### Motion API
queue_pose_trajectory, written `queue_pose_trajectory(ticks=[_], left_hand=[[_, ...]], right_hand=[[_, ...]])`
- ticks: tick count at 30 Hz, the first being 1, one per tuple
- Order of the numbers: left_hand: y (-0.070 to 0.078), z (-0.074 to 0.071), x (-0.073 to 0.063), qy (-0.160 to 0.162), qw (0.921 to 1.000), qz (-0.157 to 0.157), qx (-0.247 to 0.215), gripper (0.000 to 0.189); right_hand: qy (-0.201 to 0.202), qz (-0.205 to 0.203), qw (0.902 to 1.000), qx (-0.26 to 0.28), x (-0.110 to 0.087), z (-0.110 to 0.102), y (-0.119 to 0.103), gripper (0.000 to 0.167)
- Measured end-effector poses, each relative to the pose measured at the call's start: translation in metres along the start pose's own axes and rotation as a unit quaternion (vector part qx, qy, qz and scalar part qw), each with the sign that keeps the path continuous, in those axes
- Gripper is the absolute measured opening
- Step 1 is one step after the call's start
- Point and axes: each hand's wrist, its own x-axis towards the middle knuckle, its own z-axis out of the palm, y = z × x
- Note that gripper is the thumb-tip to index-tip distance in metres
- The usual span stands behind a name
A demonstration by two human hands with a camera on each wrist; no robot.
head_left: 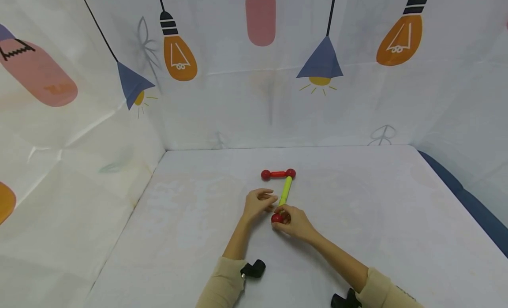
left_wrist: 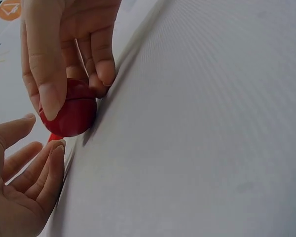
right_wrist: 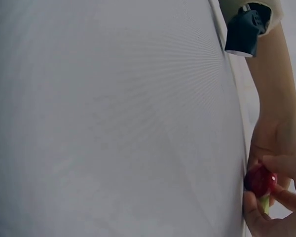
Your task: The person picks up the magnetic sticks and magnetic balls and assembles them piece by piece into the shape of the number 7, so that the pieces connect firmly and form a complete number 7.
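Observation:
My right hand [head_left: 294, 223] pinches a red ball [head_left: 276, 218] between thumb and fingers, low on the tabletop. From that ball a yellow-green rod [head_left: 285, 191] runs away from me to another red ball [head_left: 291, 173]. A short red rod [head_left: 278, 174] links this one to a third red ball [head_left: 266, 175] on its left. My left hand [head_left: 257, 203] hovers just left of the yellow-green rod, fingers loosely bent and holding nothing. In the left wrist view the left fingers are apart from the held ball [left_wrist: 76, 116]. Whether the rod is fully seated in that ball is hidden by fingers.
A white tabletop [head_left: 190, 219] lies under everything. White sheets printed with lamps and bulbs hang as a wall [head_left: 230, 105] behind and at the left. Dark blue fabric [head_left: 468, 202] shows past the right edge. Black wrist mounts [head_left: 254, 268] sit on both sleeves.

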Motion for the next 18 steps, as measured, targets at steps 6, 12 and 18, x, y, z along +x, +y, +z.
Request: queue_pose_trajectory(ticks=[6, 12, 18], left_hand=[[-0.001, -0.011, -0.007, 0.018, 0.9997, -0.016, -0.001, 0.036], [0.012, -0.025, -0.018, 0.022, 0.9995, -0.022, -0.006, 0.036], [0.023, -0.039, -0.028, 0.041, 0.999, -0.012, -0.014, 0.034]], right_hand=[[-0.018, 0.025, 0.9995, 0.001, 0.001, -0.001, -0.001, 0.033], [-0.038, 0.028, 0.9989, 0.004, -0.002, -0.007, 0.003, 0.042], [-0.035, 0.053, 0.998, 0.005, -0.007, -0.023, 0.007, 0.044]])
